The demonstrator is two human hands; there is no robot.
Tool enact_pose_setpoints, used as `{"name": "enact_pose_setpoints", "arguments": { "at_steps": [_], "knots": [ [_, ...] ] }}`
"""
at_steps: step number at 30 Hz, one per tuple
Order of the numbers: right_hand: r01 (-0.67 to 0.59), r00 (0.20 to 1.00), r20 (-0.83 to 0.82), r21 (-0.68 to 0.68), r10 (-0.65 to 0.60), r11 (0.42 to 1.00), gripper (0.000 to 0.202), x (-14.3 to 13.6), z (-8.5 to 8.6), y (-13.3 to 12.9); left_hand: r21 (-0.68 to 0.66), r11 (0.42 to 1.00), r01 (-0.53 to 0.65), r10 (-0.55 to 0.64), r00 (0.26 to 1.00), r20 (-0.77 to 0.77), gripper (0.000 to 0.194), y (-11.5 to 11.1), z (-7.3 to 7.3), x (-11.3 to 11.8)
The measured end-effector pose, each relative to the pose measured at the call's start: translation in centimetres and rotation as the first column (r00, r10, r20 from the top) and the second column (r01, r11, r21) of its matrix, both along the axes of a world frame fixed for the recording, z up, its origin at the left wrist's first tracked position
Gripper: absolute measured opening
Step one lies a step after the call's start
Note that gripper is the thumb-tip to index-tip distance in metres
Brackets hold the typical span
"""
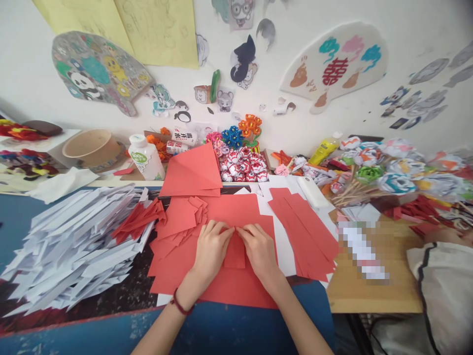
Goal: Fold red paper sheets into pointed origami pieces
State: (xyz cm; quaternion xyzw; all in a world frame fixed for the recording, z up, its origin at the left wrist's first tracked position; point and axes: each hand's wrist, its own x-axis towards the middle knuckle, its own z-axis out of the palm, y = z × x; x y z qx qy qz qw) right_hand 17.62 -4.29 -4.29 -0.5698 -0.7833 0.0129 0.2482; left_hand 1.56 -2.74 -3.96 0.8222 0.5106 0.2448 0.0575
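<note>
A small red paper piece (pixel 235 257) lies over larger red sheets (pixel 242 207) in the middle of the table. Both hands meet at its upper edge. My left hand (pixel 211 249) pinches that edge from the left, fingers bent, and a dark red bracelet circles the wrist. From the right, my right hand (pixel 260 251) pinches the same edge, its fingertips nearly touching the left ones. The fingertips partly cover the top of the piece. Small cut red squares (pixel 185 217) are piled just left of my left hand.
Folded white paper strips (pixel 81 241) heap at the left, with folded red pieces (pixel 138 219) on top. Long red strips (pixel 303 231) lie at the right. Behind stand a white bottle (pixel 146 160) and paper flowers (pixel 244 165). A person's sleeve (pixel 443 291) is at far right.
</note>
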Motion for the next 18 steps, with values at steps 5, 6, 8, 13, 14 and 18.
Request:
{"name": "enact_pose_setpoints", "arguments": {
  "at_steps": [5, 6, 8, 13, 14, 18],
  "knots": [
    [-0.009, 1.0, 0.026, 0.015, 0.009, 1.0, 0.033, 0.03, -0.47, -0.15, 0.027, 0.998, 0.061, -0.06, 0.998, -0.03, 0.03, 0.06, 0.11, -0.34],
    [-0.013, 0.999, 0.036, 0.021, 0.012, 1.0, 0.033, 0.0, -0.59, -0.19, 0.04, 0.996, 0.079, -0.078, 0.996, -0.039, 0.032, 0.06, 0.1, -0.41],
    [-0.021, 0.998, 0.061, 0.034, 0.019, 0.999, 0.032, -0.06, -0.81, -0.25, 0.06, 0.991, 0.119, -0.116, 0.992, -0.059, 0.033, 0.04, 0.08, -0.54],
    [-0.03, 0.994, 0.109, 0.065, 0.023, 0.997, 0.035, -0.15, -1.04, -0.29, 0.06, 0.982, 0.177, -0.17, 0.98, -0.103, 0.032, 0.02, 0.28, -0.74],
    [-0.033, 0.993, 0.114, 0.066, 0.025, 0.997, 0.036, -0.15, -1.04, -0.29, 0.055, 0.982, 0.18, -0.173, 0.978, -0.113, 0.032, 0.04, 0.37, -0.77],
    [-0.049, 0.992, 0.116, 0.058, 0.042, 0.997, 0.037, -0.12, -0.94, -0.3, 0.034, 0.978, 0.207, -0.198, 0.964, -0.179, 0.031, 0.2, 0.75, -0.98]
  ]
}}
